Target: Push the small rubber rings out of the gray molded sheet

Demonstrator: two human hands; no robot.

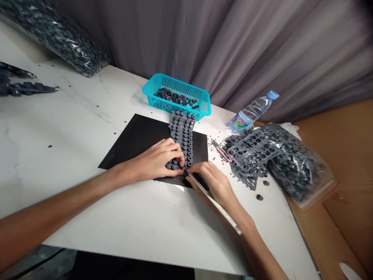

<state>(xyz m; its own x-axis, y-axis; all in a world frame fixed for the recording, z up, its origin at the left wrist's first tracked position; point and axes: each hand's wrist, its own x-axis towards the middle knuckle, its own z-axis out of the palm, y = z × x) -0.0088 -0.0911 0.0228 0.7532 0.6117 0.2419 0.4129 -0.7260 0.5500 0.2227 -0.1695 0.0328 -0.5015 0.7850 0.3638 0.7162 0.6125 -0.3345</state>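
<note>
A dark grey moulded rubber sheet (183, 134) with rows of round studs lies on a black mat (136, 136). Its far end reaches the basket. My left hand (163, 159) bends over the sheet's near end, thumb and fingertips closed on its edge studs. Close against it, my right hand (214, 181) is closed round a long, thin, white tool (223, 212) with a reddish mark at its rear end. The tool's front tip meets a small dark piece (185, 174) between both hands; fingers partly hide it, and I cannot tell the tool's kind.
Behind the mat stands a turquoise basket (150, 87) holding small dark parts. To the right are pink-handled snips (223, 151), a water bottle (252, 112), stacked perforated rubber sheets (247, 151) and a bag of parts (300, 175). A larger filled bag (64, 39) lies back left.
</note>
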